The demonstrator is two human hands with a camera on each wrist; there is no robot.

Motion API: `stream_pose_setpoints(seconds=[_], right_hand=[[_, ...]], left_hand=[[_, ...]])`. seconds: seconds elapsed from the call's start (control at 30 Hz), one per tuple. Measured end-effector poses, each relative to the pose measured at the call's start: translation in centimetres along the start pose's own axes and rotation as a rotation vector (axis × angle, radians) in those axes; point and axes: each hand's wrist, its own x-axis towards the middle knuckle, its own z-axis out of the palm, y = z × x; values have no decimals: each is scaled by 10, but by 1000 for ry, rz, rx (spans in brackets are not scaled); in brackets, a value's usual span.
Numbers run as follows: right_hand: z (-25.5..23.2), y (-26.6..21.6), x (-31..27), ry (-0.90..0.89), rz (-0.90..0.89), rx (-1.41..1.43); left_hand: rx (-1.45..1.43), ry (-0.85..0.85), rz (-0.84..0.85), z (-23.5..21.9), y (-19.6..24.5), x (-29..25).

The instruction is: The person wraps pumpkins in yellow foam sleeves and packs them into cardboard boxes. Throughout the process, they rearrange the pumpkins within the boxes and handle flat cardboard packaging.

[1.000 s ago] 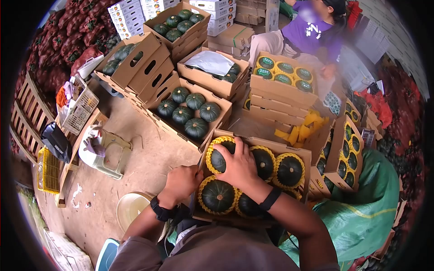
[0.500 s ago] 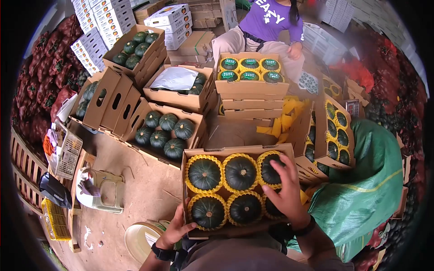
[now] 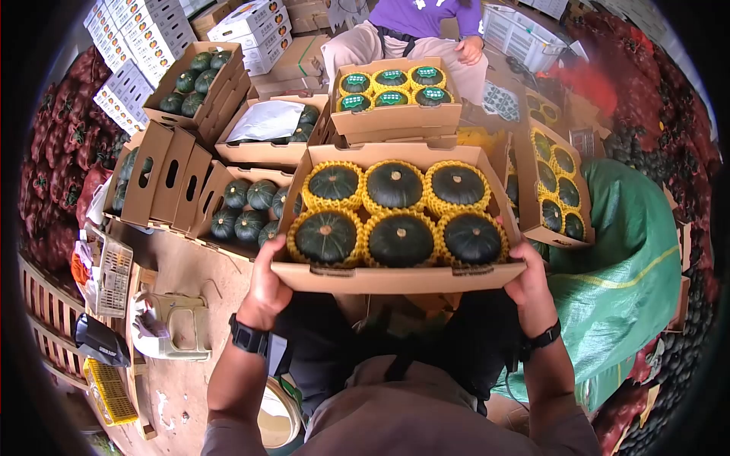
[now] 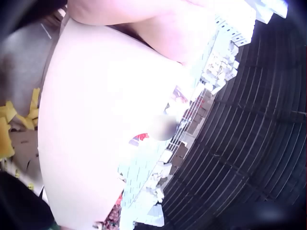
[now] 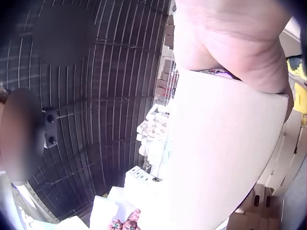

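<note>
In the head view a cardboard box point(image 3: 399, 281) is held up in front of the body. Inside sit two rows of dark green kabocha squashes point(image 3: 325, 237), each wrapped in a yellow foam net point(image 3: 368, 185). My left hand point(image 3: 268, 280) grips its near left corner, and my right hand point(image 3: 532, 283) grips the near right corner. The left wrist view has the left hand point(image 4: 139, 17) over a pale box wall point(image 4: 96, 120). From the right wrist the right hand point(image 5: 235, 38) appears against the other end wall point(image 5: 225, 139). Some fingers are hidden by the cardboard.
Just beyond stands a stack of boxes point(image 3: 395, 120), its top squashes labelled. More squash boxes point(image 3: 194, 114) stack up at left. A netted-squash box point(image 3: 566, 228) and green tarp point(image 3: 616, 289) lie right. A person point(image 3: 411, 45) sits behind; a stool point(image 3: 171, 327) stands left.
My right hand has left the squashes for the box's right corner, while my left hand has moved to the left corner. The box has risen and shifted forward, tilted toward me.
</note>
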Motion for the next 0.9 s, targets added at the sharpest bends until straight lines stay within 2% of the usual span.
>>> stream_pose_setpoints(seconds=[0.03,0.07,0.1,0.17,0.2,0.23,0.3,0.33,0.4,0.5,0.53,0.63,0.7,0.8,0.9], right_hand=[[-3,0,22,36,27,21],[-6,2,42,51,41,-3],[-11,8,58,68,55,-24],[-25,23,84,49,53,-13],[-34,32,99,41,52,-7],[-52,54,112,118,115,23],[-90,91,125,95,102,-20],[-92,97,131,140,176,39],[-93,109,140,226,343,147],[-88,153,167,324,277,181],[-105,184,184,314,203,61],[-134,231,200,284,201,-197],[-171,270,217,341,298,-284],[-181,306,228,491,112,-588],[-30,252,212,303,-260,-1289]], left_hand=[[-8,40,-15,5,6,20],[-13,55,-114,-2,5,44],[-17,71,-215,-13,-1,66],[33,167,-314,-19,-19,93],[-18,150,-355,-40,-47,111],[-59,127,-400,-57,-71,132],[43,186,-354,-49,-87,131],[33,204,-355,-43,-91,133],[-4,281,-394,-60,-108,149],[-38,469,-379,-54,-115,152],[2,412,-359,-53,-116,149],[260,206,-244,-27,-92,124],[342,101,-311,-35,-103,122],[557,-93,-343,-12,-86,107],[567,-213,-33,-6,-90,105]])
